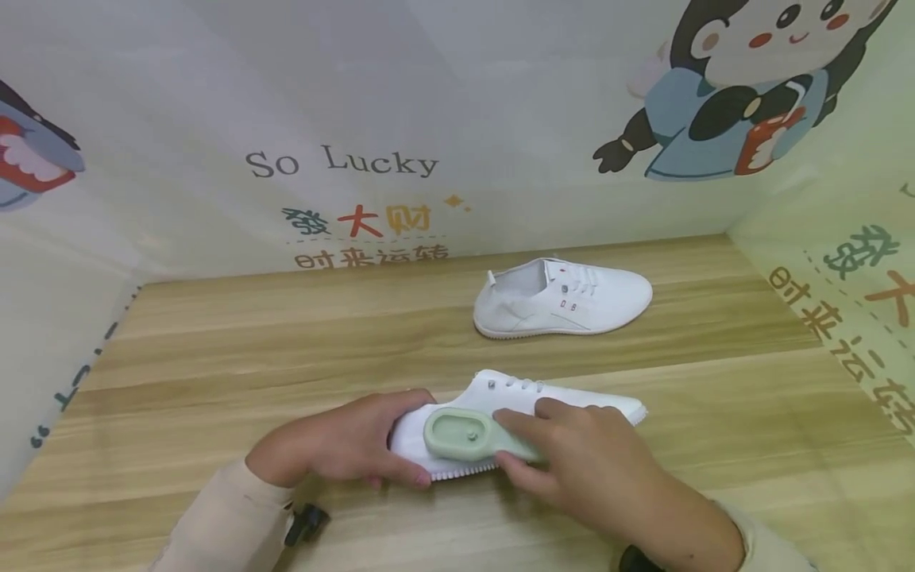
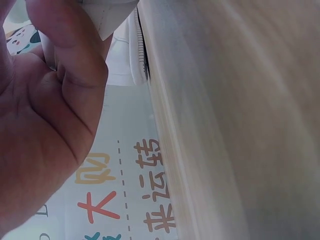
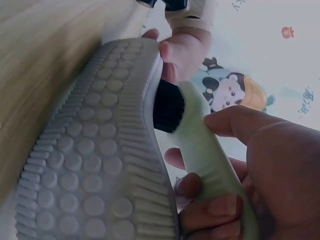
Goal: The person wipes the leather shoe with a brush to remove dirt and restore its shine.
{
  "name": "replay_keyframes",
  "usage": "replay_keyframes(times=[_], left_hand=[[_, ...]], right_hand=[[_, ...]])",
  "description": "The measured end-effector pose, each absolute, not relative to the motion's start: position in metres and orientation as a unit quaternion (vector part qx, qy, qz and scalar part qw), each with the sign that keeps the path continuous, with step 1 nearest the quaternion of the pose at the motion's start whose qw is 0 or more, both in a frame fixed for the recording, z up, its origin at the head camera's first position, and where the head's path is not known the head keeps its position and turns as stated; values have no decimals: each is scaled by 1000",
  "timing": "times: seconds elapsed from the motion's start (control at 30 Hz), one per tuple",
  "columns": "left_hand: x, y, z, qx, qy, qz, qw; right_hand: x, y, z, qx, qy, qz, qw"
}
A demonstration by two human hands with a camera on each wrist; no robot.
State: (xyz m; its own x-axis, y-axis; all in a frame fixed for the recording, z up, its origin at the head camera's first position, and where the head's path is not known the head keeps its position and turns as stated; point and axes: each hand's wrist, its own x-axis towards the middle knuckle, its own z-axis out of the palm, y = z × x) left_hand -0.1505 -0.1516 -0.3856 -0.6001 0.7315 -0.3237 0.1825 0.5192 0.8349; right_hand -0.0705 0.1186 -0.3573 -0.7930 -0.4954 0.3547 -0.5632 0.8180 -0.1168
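Note:
A white lace-up shoe [image 1: 515,401] is tilted on its side above the wooden table, toe to the right. My left hand [image 1: 343,437] grips it round the heel, thumb low by the sole edge. With my right hand [image 1: 593,457] I hold a pale green brush [image 1: 457,435] by its handle. In the right wrist view its dark bristles [image 3: 169,107] press against the shoe's side, and the studded sole [image 3: 92,160] faces the camera. In the left wrist view the left palm [image 2: 45,110] covers most of the shoe.
A second white shoe [image 1: 604,298] stands upright farther back on the wooden table [image 1: 286,334], toe to the right. Printed sheets with cartoon figures and lettering form walls [image 1: 429,95] at the back and both sides.

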Motion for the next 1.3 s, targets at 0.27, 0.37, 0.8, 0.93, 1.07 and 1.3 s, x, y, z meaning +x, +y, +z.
replay_keyframes(times=[0.27, 0.37, 0.8, 0.93, 1.07, 1.3], left_hand=[[-149, -152, -388, 276, 805, 396, 344], [-149, -151, -388, 279, 803, 396, 347], [-150, -151, -384, 266, 807, 394, 350], [-149, -150, -388, 266, 807, 394, 350], [-149, -150, -390, 268, 807, 391, 352], [-149, -151, -389, 266, 809, 391, 349]], right_hand=[[-67, 144, -352, 254, -949, 122, 143], [-64, 155, -351, 243, -952, 129, 134], [-67, 201, -333, 192, -965, 162, 82], [-67, 212, -332, 186, -967, 162, 69], [-68, 222, -330, 184, -966, 172, 56], [-70, 221, -330, 184, -964, 185, 50]])
